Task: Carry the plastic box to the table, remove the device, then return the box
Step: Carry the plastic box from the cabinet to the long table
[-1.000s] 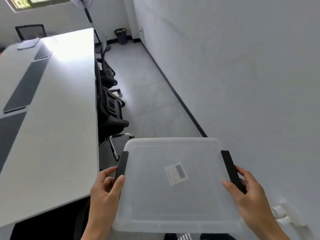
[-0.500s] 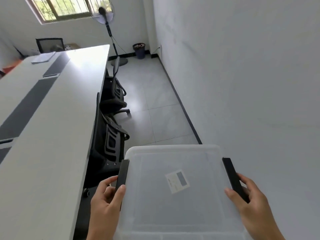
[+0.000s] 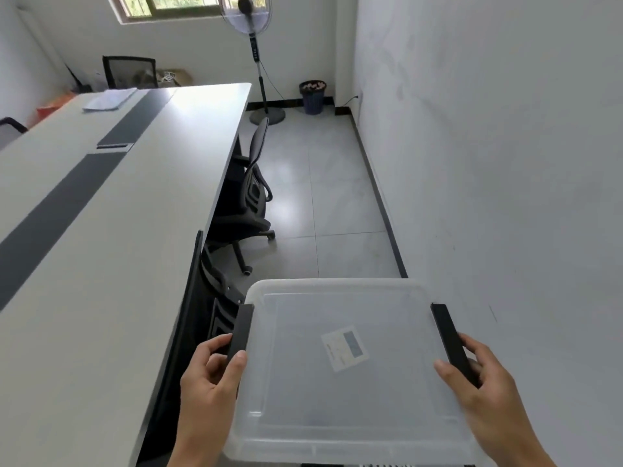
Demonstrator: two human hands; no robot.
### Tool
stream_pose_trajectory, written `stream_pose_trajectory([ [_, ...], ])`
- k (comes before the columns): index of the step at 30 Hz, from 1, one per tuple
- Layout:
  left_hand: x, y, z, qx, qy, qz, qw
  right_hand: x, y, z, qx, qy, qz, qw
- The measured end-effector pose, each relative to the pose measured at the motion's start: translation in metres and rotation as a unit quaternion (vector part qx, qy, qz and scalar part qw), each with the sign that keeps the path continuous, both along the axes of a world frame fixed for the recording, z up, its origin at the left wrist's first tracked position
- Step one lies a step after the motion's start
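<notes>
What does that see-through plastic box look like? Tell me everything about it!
The plastic box is cloudy and see-through, squarish with rounded corners, seen from above. Its flat lid is on, with a small white and grey label stuck near the middle. A black latch sits on each side, left and right. It is held roughly level in the air beside the long table, the left hand and right hand gripping its sides at the latches. What is inside cannot be seen.

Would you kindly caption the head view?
Both hands, left hand and right hand, carry lidded plastic box beside long table.
</notes>
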State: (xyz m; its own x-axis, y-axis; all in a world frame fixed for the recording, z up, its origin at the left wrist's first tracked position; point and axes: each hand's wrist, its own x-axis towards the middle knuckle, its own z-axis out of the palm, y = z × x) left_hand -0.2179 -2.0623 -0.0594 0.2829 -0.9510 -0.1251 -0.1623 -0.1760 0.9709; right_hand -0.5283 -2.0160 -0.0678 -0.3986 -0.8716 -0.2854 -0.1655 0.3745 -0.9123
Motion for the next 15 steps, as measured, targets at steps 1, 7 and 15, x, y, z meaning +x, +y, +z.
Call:
stream_pose_trajectory([
  [1, 0.000, -0.028, 0.003, 0.004, -0.001, -0.007, 1.000, 0.001, -0.024, 0.005, 0.000, -0.002, -0.005, 1.000],
  [7, -0.016, -0.188, 0.021, 0.019, -0.017, -0.067, 0.997, -0.005, -0.156, 0.030, 0.005, 0.020, -0.026, 0.999],
  [15, -0.061, -0.391, -0.007, 0.056, -0.029, -0.077, 0.995, -0.046, -0.358, 0.005, 0.020, 0.024, -0.030, 0.999],
])
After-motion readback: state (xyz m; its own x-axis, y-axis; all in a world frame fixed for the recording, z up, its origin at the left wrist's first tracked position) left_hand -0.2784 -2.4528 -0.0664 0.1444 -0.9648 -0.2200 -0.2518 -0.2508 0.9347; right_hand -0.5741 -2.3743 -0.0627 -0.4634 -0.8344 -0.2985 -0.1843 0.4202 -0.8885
